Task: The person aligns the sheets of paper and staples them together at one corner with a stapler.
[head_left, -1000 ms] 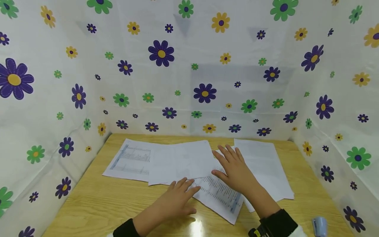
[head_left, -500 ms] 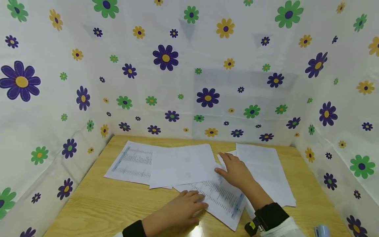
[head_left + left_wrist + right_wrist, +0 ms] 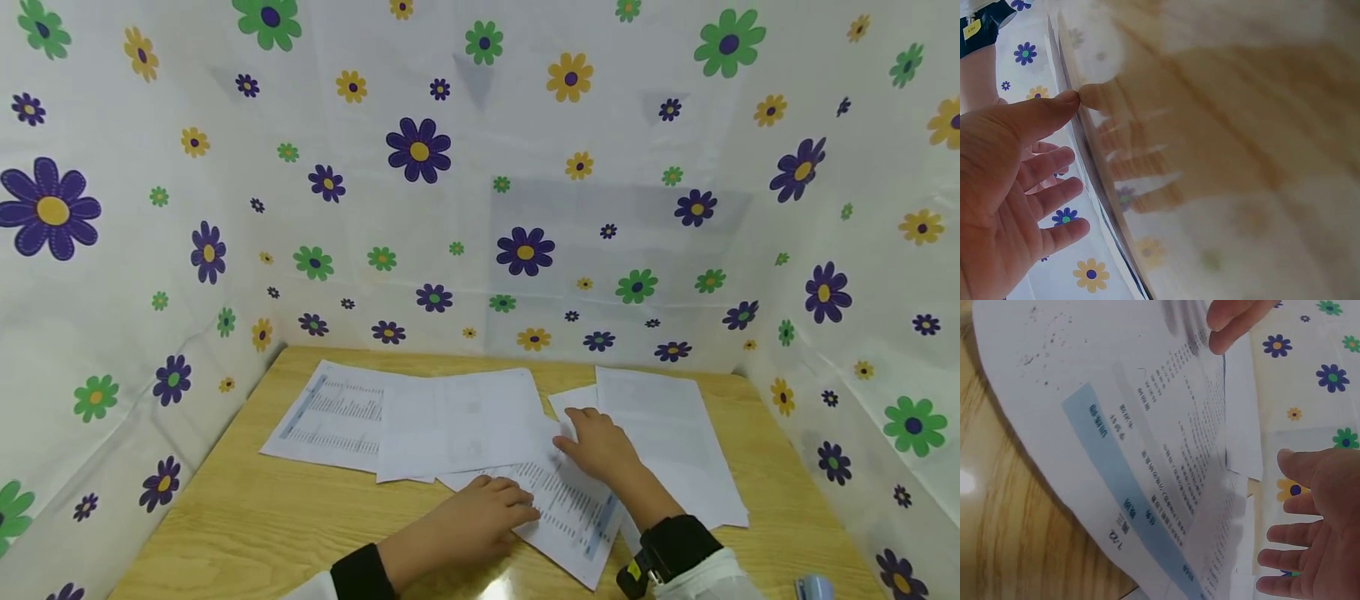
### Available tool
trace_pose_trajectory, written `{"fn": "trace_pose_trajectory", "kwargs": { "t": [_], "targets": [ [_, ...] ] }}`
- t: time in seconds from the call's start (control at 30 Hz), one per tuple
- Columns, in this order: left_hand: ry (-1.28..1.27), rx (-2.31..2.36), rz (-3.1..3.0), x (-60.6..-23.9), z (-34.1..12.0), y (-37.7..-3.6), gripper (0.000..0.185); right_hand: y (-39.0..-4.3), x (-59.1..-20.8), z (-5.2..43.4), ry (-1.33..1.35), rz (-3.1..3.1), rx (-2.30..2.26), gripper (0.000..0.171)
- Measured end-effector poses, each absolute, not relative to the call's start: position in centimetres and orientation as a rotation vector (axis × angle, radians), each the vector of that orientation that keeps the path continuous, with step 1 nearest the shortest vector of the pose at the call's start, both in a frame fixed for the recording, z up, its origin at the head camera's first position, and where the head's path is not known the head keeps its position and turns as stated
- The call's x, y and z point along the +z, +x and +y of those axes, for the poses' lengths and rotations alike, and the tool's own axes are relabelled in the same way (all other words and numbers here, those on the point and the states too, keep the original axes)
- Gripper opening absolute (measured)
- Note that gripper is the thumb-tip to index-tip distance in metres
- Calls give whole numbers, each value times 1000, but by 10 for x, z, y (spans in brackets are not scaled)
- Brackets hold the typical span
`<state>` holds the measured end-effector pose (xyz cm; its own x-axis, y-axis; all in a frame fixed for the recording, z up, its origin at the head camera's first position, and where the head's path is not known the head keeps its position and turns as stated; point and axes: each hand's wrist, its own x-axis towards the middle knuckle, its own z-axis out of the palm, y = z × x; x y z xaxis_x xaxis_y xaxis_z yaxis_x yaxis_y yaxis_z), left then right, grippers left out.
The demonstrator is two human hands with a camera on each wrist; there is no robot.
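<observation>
Both hands were down on the printed sheet [image 3: 562,508] at the near middle of the wooden table [image 3: 247,517], overlapped by a blank sheet [image 3: 457,421]. The left hand [image 3: 483,521] lay flat on the sheet's near-left edge, fingers straight and gripping nothing. The right hand [image 3: 600,446] rested on its far end with fingers slightly bent, beside more white sheets [image 3: 667,417]; whether it pinched any paper could not be told.
</observation>
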<state>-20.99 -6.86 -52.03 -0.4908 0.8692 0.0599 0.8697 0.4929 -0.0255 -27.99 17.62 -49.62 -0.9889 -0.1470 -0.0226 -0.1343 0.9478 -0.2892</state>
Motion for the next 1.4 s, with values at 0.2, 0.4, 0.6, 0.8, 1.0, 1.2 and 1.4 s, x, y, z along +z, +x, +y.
{"fn": "trace_pose_trajectory", "kwargs": {
  "t": [0.2,0.4,0.6,0.8,1.0,1.2,1.4],
  "targets": [
    [-1562,-10,-2611,-519,-67,-209,45,-278,-504,177,-152,3022,-458,60],
    [-1568,25,-2625,-519,-65,-211,42,-276,-505,176,-129,3011,-454,55],
    [-1552,59,-2621,-518,-61,-213,45,-276,-507,178,-174,3060,-407,50],
    [-1574,85,-2579,-517,-60,-213,40,-277,-504,180,-145,3062,-432,44],
    [-1522,12,-2514,-518,-60,-213,14,-280,-501,186,-77,2987,-515,31],
    [-1270,-201,-2566,-515,-58,-209,8,-278,-496,194,-60,2944,-561,22],
    [-965,-730,-2855,-510,-58,-200,7,-275,-491,199,-24,2923,-602,20]
  ]
}}
